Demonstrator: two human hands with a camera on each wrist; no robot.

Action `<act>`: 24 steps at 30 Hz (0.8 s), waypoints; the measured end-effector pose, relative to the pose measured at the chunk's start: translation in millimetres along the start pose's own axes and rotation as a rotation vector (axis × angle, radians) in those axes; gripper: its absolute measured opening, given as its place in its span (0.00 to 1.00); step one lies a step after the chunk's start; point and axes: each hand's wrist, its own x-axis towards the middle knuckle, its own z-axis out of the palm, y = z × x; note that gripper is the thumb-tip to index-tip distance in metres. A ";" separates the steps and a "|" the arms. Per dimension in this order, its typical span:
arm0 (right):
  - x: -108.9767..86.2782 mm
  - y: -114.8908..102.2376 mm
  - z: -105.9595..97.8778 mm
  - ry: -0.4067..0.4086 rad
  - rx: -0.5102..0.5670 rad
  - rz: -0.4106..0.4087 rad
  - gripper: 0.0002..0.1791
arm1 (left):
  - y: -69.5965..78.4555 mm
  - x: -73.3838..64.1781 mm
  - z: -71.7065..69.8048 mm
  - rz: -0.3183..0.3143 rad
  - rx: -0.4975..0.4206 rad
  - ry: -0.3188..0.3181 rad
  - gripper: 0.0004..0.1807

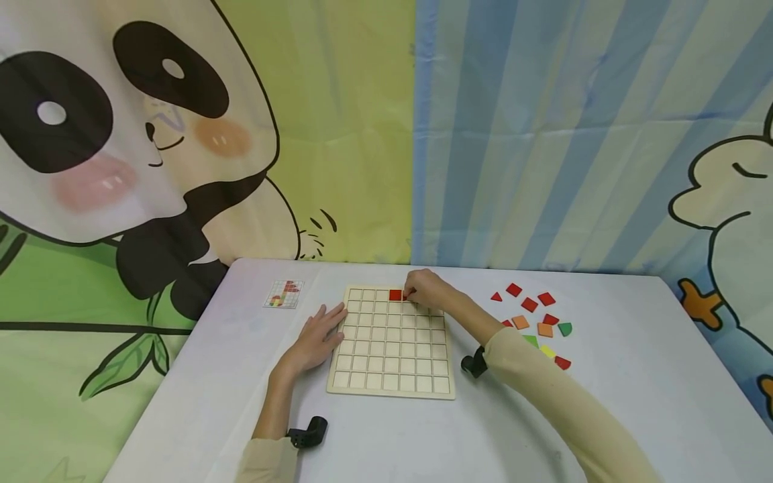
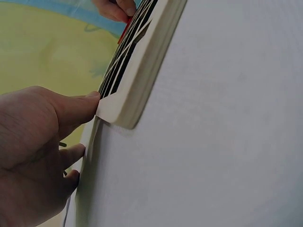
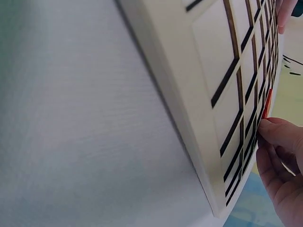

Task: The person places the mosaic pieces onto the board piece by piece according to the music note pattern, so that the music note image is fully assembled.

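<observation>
A pale wooden grid board (image 1: 391,393) lies on the white table, a red square tile (image 1: 395,295) in its top row. My right hand (image 1: 427,288) is over that row, fingertips pinching a red piece just right of the tile. Most of this piece is hidden by the fingers; red (image 3: 267,105) shows beside the thumb in the right wrist view. My left hand (image 1: 314,339) rests at the board's left side with its fingers spread. In the left wrist view, the left thumb (image 2: 78,109) touches the board's edge near a corner.
Right of the board lie several loose pieces: red squares (image 1: 529,304), a red triangle (image 1: 496,296), orange squares (image 1: 545,330), a green piece (image 1: 565,329) and a yellow one (image 1: 547,351). A pattern card (image 1: 284,294) lies at the back left. Printed curtains (image 1: 350,134) hang behind the table.
</observation>
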 end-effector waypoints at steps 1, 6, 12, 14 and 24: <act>0.2 0.2 0.1 -0.004 0.007 0.006 0.07 | 0.3 0.0 -0.1 0.002 0.000 -0.001 0.29; 0.6 1.1 1.7 -0.004 0.041 0.063 0.07 | 1.5 -0.1 -0.3 -0.003 -0.006 -0.009 0.29; 0.2 -0.1 3.6 0.015 0.066 0.099 0.07 | 0.3 0.5 -1.7 -0.006 0.004 -0.003 0.29; -0.8 0.1 3.8 0.017 0.065 0.100 0.08 | -0.7 0.6 -1.7 -0.005 0.009 0.000 0.29; -36.5 -8.3 -24.9 0.159 0.110 -0.026 0.10 | -0.2 -0.7 -0.2 0.010 0.013 0.016 0.30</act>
